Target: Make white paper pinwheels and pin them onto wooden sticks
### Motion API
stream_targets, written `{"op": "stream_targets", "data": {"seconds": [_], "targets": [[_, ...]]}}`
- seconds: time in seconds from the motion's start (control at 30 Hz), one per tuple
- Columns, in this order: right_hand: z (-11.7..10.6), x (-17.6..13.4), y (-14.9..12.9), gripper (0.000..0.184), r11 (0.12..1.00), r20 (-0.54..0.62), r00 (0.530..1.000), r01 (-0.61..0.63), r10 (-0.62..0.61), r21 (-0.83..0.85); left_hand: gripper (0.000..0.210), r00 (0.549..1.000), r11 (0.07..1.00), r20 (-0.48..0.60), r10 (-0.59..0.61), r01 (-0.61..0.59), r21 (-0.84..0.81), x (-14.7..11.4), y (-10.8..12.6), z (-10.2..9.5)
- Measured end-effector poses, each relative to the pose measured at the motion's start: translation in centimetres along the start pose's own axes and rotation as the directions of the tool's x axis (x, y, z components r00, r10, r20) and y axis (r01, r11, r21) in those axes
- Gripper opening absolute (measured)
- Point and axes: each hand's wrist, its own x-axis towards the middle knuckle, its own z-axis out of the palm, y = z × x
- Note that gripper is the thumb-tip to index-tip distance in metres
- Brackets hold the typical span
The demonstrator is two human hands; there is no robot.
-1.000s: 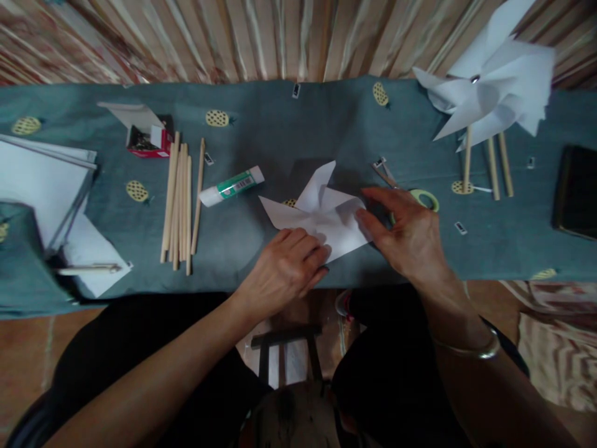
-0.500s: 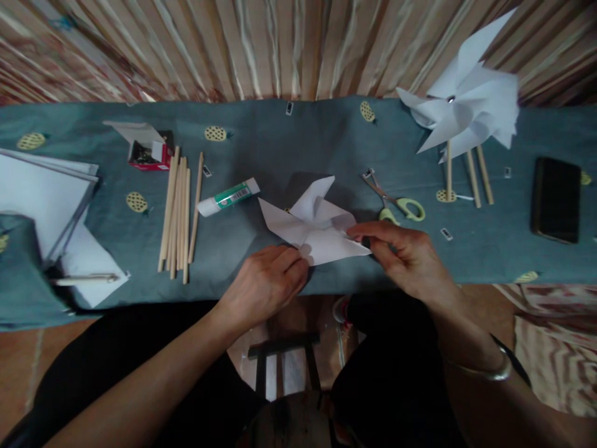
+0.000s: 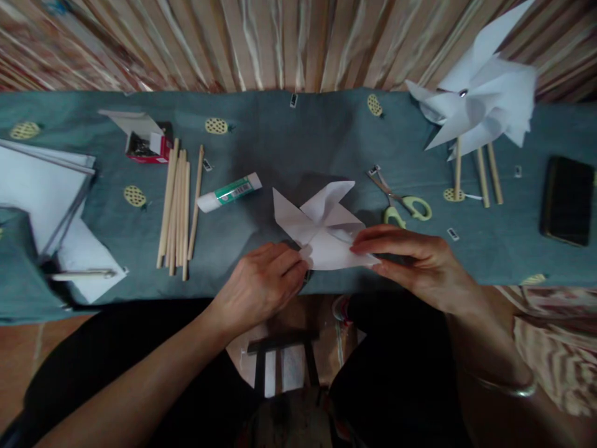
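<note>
Head view: two hands fold a paper pinwheel on the bench.

The left hand curls its fingers on the near corner. The right hand pinches the right flap. A small red box sits open with dark clips inside, next to wooden sticks.

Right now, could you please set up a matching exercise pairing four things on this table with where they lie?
Things:
1. glue stick
2. scissors
3. phone
4. red box

Places:
A. far right of the cloth
B. beyond the far end of the sticks
C. between the sticks and the folded paper
D. just beyond the right hand

Pairs: 1-C, 2-D, 3-A, 4-B
</note>
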Motion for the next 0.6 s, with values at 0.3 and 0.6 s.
{"op": "stream_targets", "data": {"seconds": [0.3,0.6], "targets": [[1.1,-0.1,0.3,0.013,0.997,-0.118,0.993,-0.034,0.025,-0.076,0.018,0.999,1.000,0.033,0.023,-0.022,-0.017,0.1,0.3,0.5],[3.6,0.6,-0.5,0.012,0.882,-0.131,0.975,0.101,-0.180,-0.461,0.017,1.000,0.999,-0.009,-0.005,0.005,-0.048,0.3,0.8,1.0]]}}
